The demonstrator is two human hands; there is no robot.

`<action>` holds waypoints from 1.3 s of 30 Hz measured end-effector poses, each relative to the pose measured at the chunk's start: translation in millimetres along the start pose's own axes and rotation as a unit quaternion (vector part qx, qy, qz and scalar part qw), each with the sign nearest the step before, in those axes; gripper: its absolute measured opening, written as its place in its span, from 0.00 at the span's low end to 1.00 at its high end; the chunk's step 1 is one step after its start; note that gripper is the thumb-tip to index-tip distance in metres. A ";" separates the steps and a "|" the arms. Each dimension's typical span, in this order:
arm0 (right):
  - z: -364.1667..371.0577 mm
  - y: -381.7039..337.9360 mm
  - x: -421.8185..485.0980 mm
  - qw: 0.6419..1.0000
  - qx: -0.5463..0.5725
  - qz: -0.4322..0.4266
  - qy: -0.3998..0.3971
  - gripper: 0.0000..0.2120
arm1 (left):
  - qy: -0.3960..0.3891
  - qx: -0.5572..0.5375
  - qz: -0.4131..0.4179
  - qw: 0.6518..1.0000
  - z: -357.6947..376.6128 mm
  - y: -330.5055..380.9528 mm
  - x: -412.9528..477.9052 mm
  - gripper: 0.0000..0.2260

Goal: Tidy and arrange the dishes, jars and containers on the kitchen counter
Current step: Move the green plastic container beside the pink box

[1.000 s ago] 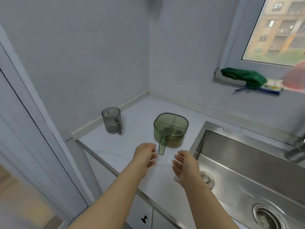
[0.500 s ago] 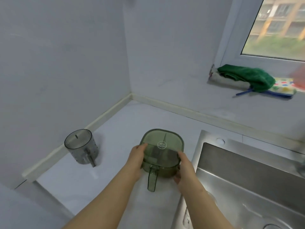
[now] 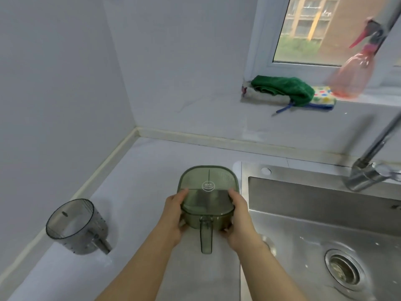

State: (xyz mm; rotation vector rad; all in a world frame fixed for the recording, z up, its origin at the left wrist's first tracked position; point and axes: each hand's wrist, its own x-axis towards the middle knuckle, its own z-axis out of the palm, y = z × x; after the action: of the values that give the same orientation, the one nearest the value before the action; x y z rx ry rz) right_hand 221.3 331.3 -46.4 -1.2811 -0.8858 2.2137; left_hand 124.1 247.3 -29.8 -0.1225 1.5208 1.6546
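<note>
A stainless steel sink (image 3: 303,231) fills the lower right, its round metal drain (image 3: 344,270) near the front corner and a chrome tap (image 3: 368,168) rising at its far right edge. On the pale window sill (image 3: 382,99) a folded dark green cloth (image 3: 284,88) lies over a whitish fluffy pad (image 3: 260,96), touching a white cloth with coloured dots (image 3: 323,97). Just right of these stands a translucent pink spray bottle with a red trigger (image 3: 349,77), before the white-framed window (image 3: 314,29).

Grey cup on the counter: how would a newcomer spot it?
From the steel sink, go left across the white counter, past the green container. By the left wall stands a cup: round and smoky grey, unlike the squarish green container.
</note>
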 end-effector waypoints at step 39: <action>-452.9 141.6 -438.9 0.762 0.341 -0.288 0.470 0.23 | -0.492 0.332 -0.186 0.783 204.3 -378.0 -421.5 0.20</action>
State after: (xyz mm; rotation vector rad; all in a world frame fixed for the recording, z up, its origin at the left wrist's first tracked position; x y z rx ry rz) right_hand 821.6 91.8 -50.4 -1.2498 -0.0064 0.9753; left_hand 719.9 162.1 -19.3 0.6877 1.0299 0.5655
